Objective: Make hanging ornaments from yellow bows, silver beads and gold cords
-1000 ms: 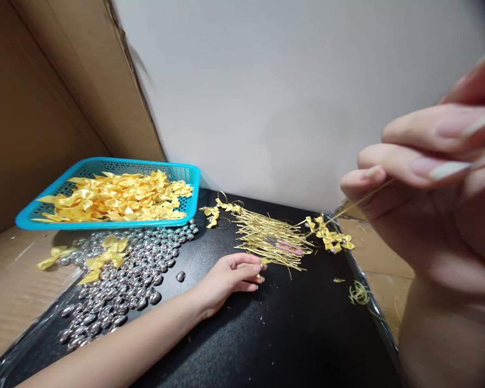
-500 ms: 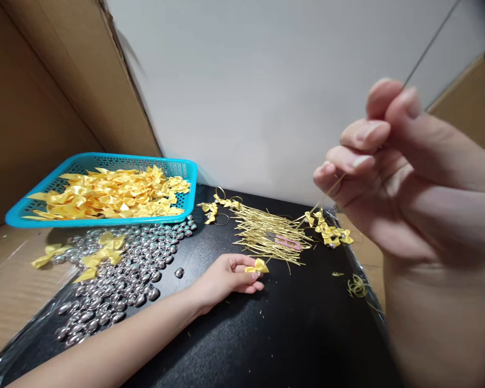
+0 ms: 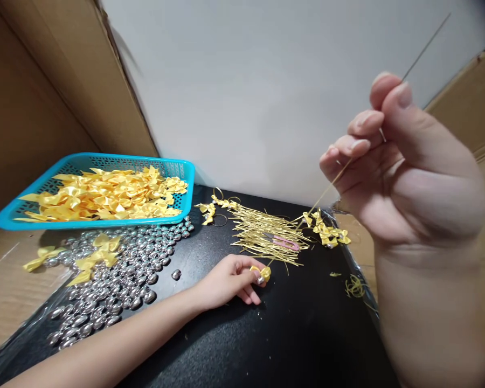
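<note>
Low over the black table, my left hand point(image 3: 230, 280) is closed, pinching a small yellow ribbon bow point(image 3: 265, 273) with a silver bead point(image 3: 260, 280) at its middle. Raised at the right, close to the camera, my right hand point(image 3: 412, 178) pinches a long thin needle point(image 3: 428, 46) between thumb and forefinger, its tip pointing up and right. A gold cord point(image 3: 327, 187) runs from under the right hand's curled fingers down toward the bow. Beyond the left hand lies a pile of cut gold cords point(image 3: 254, 229), with a pink thread snipper point(image 3: 286, 243) on top.
A blue basket point(image 3: 105, 222) of yellow bows stands at the back left. Silver heart-shaped beads point(image 3: 117, 285) spread before it, some loose bows point(image 3: 99, 253) among them. Beaded bows point(image 3: 327, 234) on cord lie at the right, near a tangle of cord scraps point(image 3: 355, 286). Cardboard walls point(image 3: 36, 81) flank the table.
My right hand has drawn slightly down, showing the needle's full upper end. The bow in my left hand has turned, and that hand's lower fingers have dropped a little.
</note>
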`<state>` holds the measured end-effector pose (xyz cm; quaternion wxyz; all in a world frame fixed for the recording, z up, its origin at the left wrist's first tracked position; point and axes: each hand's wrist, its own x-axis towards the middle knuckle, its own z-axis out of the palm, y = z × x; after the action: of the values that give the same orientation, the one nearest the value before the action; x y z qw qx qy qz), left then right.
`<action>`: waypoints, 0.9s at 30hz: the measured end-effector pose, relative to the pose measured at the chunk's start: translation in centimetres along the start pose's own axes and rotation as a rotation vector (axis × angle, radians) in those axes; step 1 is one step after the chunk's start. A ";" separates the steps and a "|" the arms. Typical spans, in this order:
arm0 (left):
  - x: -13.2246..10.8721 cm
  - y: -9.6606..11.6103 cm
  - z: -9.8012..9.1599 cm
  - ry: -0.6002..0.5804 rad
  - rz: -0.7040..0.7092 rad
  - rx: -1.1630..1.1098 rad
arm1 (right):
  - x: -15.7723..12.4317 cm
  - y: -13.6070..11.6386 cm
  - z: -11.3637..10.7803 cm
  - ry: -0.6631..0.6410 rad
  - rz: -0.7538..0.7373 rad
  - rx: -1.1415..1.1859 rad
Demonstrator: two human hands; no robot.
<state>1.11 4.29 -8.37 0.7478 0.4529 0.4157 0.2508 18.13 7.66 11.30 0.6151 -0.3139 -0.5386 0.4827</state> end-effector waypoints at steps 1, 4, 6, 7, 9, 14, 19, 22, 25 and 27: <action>0.0 -0.1 0.0 -0.006 0.001 -0.006 | 0.0 0.2 -0.2 0.003 -0.006 0.059; 0.0 -0.4 0.0 0.008 0.001 -0.044 | 0.2 0.8 -0.6 0.032 0.002 0.188; 0.0 -0.6 0.0 0.016 0.003 -0.068 | 0.3 1.1 -0.8 0.070 0.001 0.204; 0.0 -0.6 0.0 0.016 0.006 -0.075 | 0.5 1.2 -0.8 0.093 -0.002 0.197; 0.1 -0.7 -0.1 0.013 0.017 -0.079 | 0.7 1.4 -1.1 0.145 -0.012 0.180; 0.4 -0.9 -0.9 0.099 0.097 -0.115 | 0.3 1.8 -2.8 0.309 -0.066 0.143; 0.7 -0.3 -1.7 0.173 0.152 -0.214 | -1.3 2.2 -4.6 0.360 -0.137 0.122; 0.6 0.1 -1.8 0.162 0.137 -0.260 | -1.8 2.1 -4.9 0.368 -0.133 0.087; 0.5 0.0 -1.7 0.102 0.072 -0.306 | -1.5 1.8 -4.6 0.410 -0.097 0.083; 0.5 -0.3 -1.7 0.054 0.025 -0.306 | -1.0 1.5 -4.3 0.387 -0.090 0.078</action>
<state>-0.01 5.34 -9.22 0.7933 0.3321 0.3869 0.3327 21.90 7.82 8.66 0.7397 -0.3526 -0.4046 0.4059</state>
